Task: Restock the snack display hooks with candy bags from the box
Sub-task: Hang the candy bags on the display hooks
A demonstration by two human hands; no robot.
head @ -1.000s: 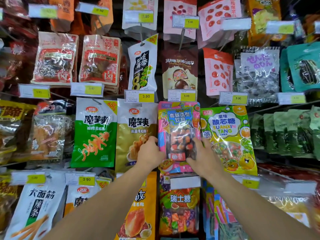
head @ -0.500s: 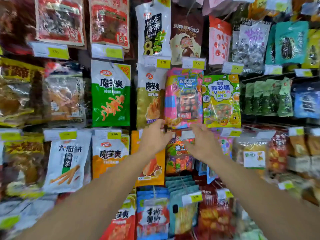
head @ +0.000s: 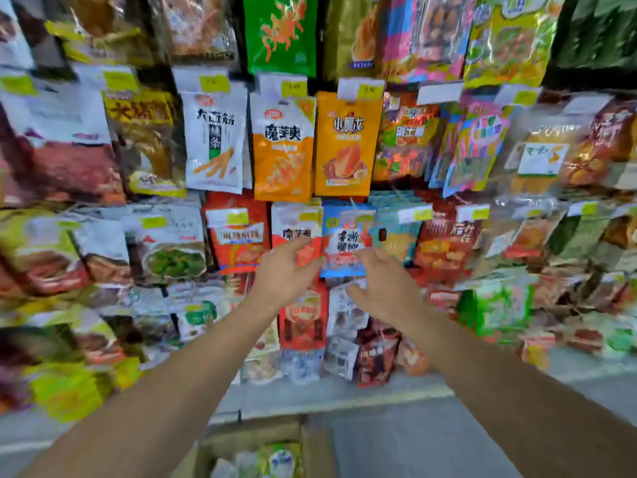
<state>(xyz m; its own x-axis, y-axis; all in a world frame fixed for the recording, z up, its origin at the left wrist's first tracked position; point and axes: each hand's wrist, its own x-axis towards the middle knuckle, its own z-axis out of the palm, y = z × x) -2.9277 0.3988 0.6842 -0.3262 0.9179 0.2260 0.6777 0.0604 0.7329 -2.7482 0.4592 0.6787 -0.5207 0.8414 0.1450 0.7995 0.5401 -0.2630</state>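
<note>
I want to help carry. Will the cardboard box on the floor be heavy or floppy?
Probably stiff: the cardboard box holds its squared corner. Likely light for its size, since it seems to hold only thin candy bags. Its open top might let bags spill if tipped.

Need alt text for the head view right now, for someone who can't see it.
Both hands, left hand and right hand, reach out open and empty in front of a wall of hanging snack bags, near a blue bag. An open cardboard box with bags inside sits on the floor below. The picture is blurred.
</note>
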